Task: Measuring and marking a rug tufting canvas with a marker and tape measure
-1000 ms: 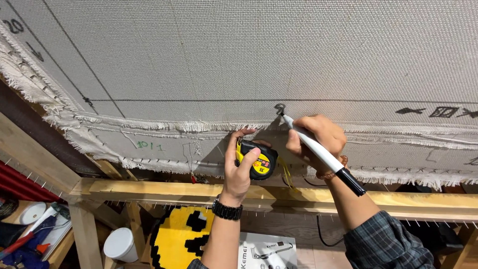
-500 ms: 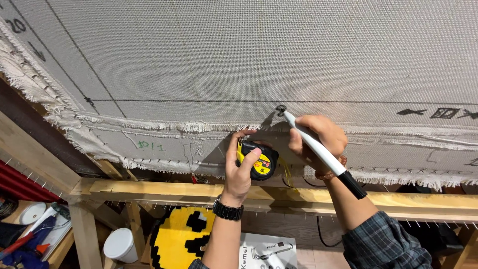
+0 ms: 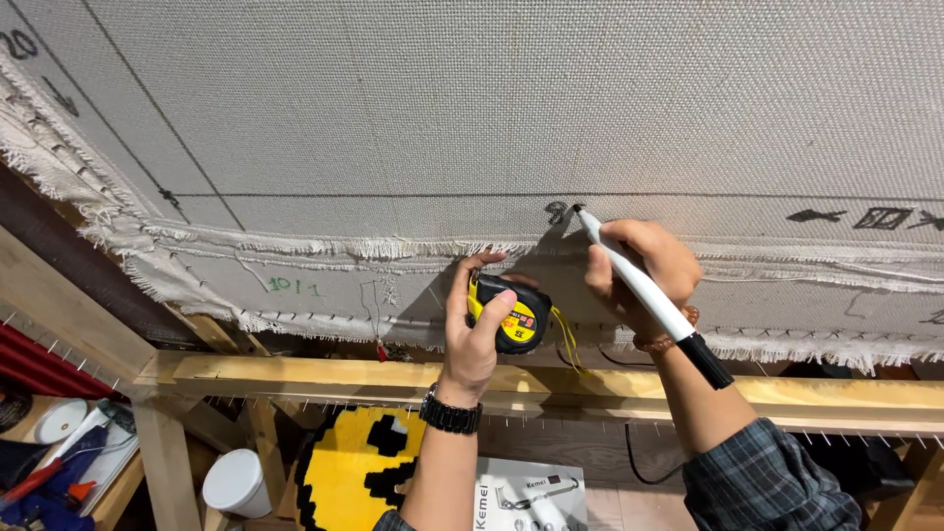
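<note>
Two hands: both raised against cloth (image 3: 492,108) stretched on frame (image 3: 590,379).
Right hand (image 3: 644,270): closed round marker (image 3: 644,285), tip pressed to cloth above the knuckles, capped black end pointing down past the wrist.
Left hand (image 3: 477,329): wrapped round tape (image 3: 516,320), thumb across its yellow face, fingertips touching the frayed hem just above.
Marker place: slanting through right fist, nib at a small dark mark just below the long drawn line.
Tape place: in left palm, just left of right hand, case near the hem; blade hard to make out.
Risk, smear: likely if right hand drags over wet ink, heel of hand lying close under the nib.
Risk, wrong spot: likely if tape case slips in left grip or cloth gives under nib pressure, mark landing off the line.
Risk, blot: ink may bleed into open weave if nib rests long.
Risk, drop: tape held one-handed overhead; loose grip could send it down onto clutter below the wrists.
Below wrists: watch (image 3: 450,413) on left arm, plaid sleeve (image 3: 767,482) on right.
</note>
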